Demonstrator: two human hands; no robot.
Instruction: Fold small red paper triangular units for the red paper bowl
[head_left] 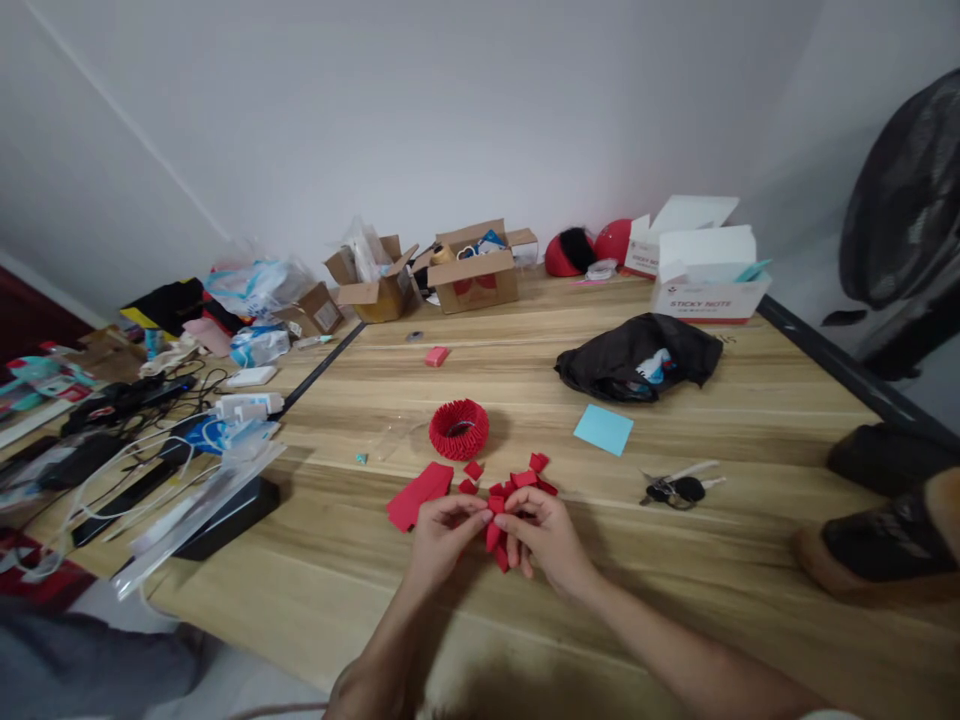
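Both hands meet over the near middle of the table and pinch a folded red paper piece (496, 506) between them. The thumb and fingers of my left hand (444, 530) close on its left side. On its right side my right hand (546, 532) pinches it with thumb and forefinger. More red pieces (523, 480) lie just behind and under the fingers, partly hidden. Left of the hands lie flat red paper strips (420, 496). A round red ring of many folded pieces (459, 430) stands behind them.
A light blue sheet (604, 429), keys (675, 490) and a black plastic bag (637, 358) lie to the right. Open cardboard boxes (476, 285) and a sticky note box (705, 300) line the back. Cables and a black box (225, 520) crowd the left; a fan (904, 190) stands right.
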